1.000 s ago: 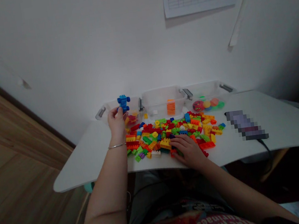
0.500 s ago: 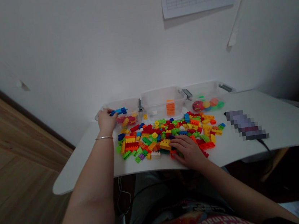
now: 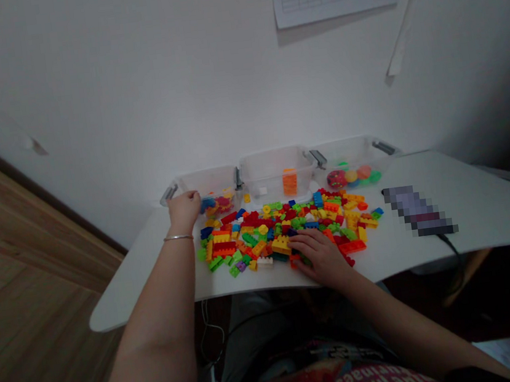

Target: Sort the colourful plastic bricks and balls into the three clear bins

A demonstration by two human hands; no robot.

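Observation:
My left hand [image 3: 185,209] is at the front of the left clear bin [image 3: 207,178], its fingers curled together with nothing visible in them. Just past the fingertips, a blue toy piece [image 3: 207,203] lies inside that bin beside red and yellow pieces [image 3: 225,204]. My right hand [image 3: 321,256] rests on the near side of a spread of colourful building bricks [image 3: 254,222]. Its fingers are stretched out over the bricks, the tips touching or close to a yellow brick [image 3: 281,245] and a dark blue one. What lies under the palm is hidden.
A middle clear bin [image 3: 274,159] holds an orange brick stack [image 3: 290,182] and a few small pieces. The right clear bin [image 3: 347,150] contains round coloured toys [image 3: 350,177]. A pixelated phone-like device [image 3: 418,211] with a cable lies on the white table [image 3: 480,207], against the wall.
The blue piece has left my left hand and dropped into the left bin. That hand has drawn its fingers in and shifted slightly down. My right hand stays in place.

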